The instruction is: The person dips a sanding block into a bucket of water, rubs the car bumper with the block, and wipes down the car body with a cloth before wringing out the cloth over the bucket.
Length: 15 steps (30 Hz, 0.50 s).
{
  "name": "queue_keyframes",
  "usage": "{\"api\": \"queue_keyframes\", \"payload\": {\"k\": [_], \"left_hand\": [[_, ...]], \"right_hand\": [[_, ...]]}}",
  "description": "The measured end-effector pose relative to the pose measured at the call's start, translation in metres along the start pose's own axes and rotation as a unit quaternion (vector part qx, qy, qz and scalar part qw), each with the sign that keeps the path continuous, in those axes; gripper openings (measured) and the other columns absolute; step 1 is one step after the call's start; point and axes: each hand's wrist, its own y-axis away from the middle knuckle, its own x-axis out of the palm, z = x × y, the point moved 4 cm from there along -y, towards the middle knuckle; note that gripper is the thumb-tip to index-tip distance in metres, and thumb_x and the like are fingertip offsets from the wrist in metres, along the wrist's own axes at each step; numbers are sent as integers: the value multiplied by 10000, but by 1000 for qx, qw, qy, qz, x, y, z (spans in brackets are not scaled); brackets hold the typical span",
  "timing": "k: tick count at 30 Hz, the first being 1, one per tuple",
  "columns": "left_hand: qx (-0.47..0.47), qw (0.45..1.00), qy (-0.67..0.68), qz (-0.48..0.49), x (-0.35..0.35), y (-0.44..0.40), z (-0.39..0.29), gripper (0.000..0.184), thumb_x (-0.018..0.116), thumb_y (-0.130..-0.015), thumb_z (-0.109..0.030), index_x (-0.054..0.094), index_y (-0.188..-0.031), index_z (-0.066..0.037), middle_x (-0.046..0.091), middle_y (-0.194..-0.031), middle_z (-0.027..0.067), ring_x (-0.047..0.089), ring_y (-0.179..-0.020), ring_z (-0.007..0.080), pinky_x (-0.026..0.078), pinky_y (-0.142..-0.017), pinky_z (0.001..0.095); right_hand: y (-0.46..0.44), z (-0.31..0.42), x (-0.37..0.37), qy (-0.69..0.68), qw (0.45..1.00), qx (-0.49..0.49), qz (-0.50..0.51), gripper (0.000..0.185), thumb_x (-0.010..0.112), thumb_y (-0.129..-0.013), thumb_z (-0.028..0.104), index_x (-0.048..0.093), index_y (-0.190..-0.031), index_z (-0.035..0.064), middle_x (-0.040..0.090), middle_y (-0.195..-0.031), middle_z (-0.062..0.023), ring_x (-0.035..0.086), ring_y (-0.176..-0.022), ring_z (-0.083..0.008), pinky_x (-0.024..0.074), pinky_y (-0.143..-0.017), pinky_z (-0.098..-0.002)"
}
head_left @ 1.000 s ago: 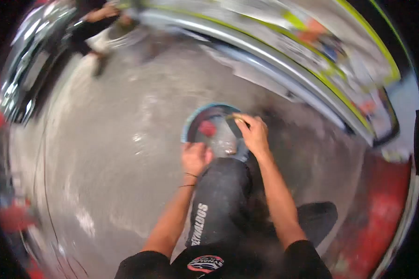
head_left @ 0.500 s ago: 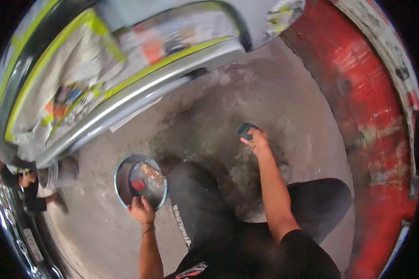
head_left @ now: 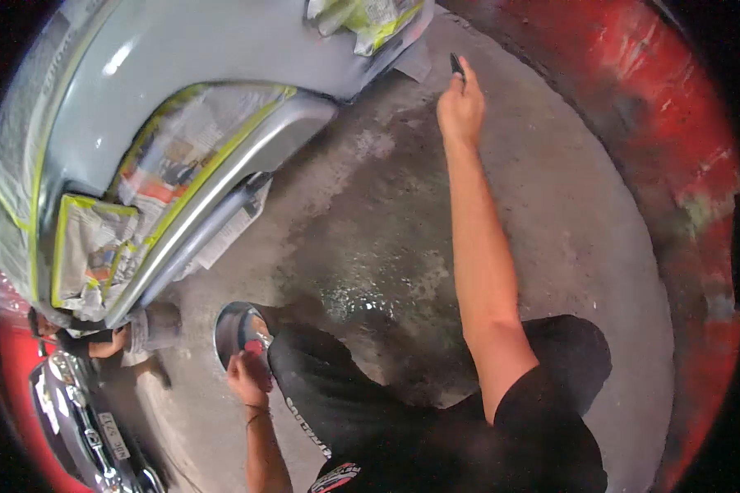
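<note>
My right hand is stretched far forward, closed on a dark flat piece that looks like sandpaper, seen nearly edge-on. To its left hangs a silver-grey car bumper, its openings covered with newspaper and yellow-green tape. My left hand is at the near rim of a round bucket, fingers curled around a pinkish-red piece whose kind I cannot make out. My knee partly hides the bucket, which has something light-coloured inside.
Wet, stained concrete floor lies before my knees. A red, scuffed panel or wall curves along the right. Another person's hand is beside a grey bucket at left, near a dark car front with a plate.
My right hand has reached forward and up with the dark piece. My left hand has moved slightly down, now with the pinkish-red piece at its fingers. The view has shifted; more bumper shows.
</note>
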Motion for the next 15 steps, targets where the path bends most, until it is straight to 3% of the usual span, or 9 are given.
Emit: {"api": "queue_keyframes", "payload": {"k": [2, 3, 4, 5, 7, 8, 10, 12, 15], "left_hand": [[46, 991, -121, 40, 37, 23, -28, 262, 598, -1068, -257, 627, -882, -74, 616, -757, -29, 575, -653, 74, 451, -560, 263], [138, 966, -215, 31, 62, 35, -46, 260, 590, -1068, -227, 627, -872, -60, 616, -768, -30, 526, -666, 53, 426, -591, 243], [140, 964, -226, 28, 64, 35, -41, 260, 590, -1068, -227, 627, -872, -60, 616, -768, -30, 526, -666, 53, 426, -591, 243], [149, 971, -187, -24, 56, 37, -30, 255, 595, -1063, -220, 625, -874, -52, 610, -770, -30, 507, -675, 55, 417, -604, 244], [145, 969, -181, -83, 43, 43, -27, 266, 593, -1055, -214, 610, -877, -17, 601, -805, -14, 506, -743, 72, 428, -672, 265], [148, 967, -191, -84, 41, 45, -23, 266, 593, -1055, -214, 610, -877, -17, 601, -805, -14, 506, -743, 72, 428, -672, 265], [151, 947, -249, -134, 41, 45, -21, 242, 584, -1055, -198, 602, -902, -11, 621, -856, 7, 533, -791, 101, 469, -728, 283], [163, 939, -272, -135, 46, 49, -27, 227, 580, -1056, -189, 602, -923, -7, 627, -869, 14, 548, -809, 112, 480, -751, 292], [173, 935, -277, -140, 66, 64, -39, 204, 580, -1057, -176, 601, -957, 1, 639, -885, 22, 570, -834, 125, 493, -773, 304]], "right_hand": [[-6, 8, 25, 14, 999, -28, -11, 459, 484, -1001, 74, 588, -1447, 45, 597, -1451, -246, 557, -1355, -393, 445, -1128, -445], [-2, 18, 40, -38, 995, -93, -29, 478, 503, -971, 28, 564, -1445, -1, 572, -1481, -244, 536, -1382, -391, 403, -1172, -445], [7, 26, 54, -85, 983, -155, -47, 501, 521, -942, -17, 541, -1442, -46, 546, -1512, -242, 516, -1409, -390, 362, -1216, -444], [24, 27, 75, -106, 986, -124, -20, 486, 496, -981, 7, 515, -1463, -57, 520, -1535, -251, 476, -1451, -381, 324, -1246, -446], [75, 45, 110, -85, 980, -182, 9, 595, 493, -1058, 136, 316, -1584, -81, 273, -1674, -294, 220, -1562, -492, 192, -1289, -509], [101, 52, 122, -104, 982, -149, 42, 680, 491, -1074, 223, 219, -1619, -78, 154, -1708, -300, 119, -1562, -558, 150, -1282, -565], [119, 58, 121, -122, 984, -88, 92, 685, 421, -1096, 301, 195, -1636, -55, 145, -1715, -289, 111, -1570, -548, 146, -1238, -665], [97, 54, 114, -92, 990, -77, 72, 646, 427, -1100, 272, 218, -1648, 0, 167, -1730, -234, 133, -1594, -469, 154, -1240, -666], [15, 35, 103, -116, 990, -76, 24, 602, 451, -1087, 257, 306, -1617, 10, 248, -1704, -232, 204, -1580, -448, 197, -1230, -666]]}}
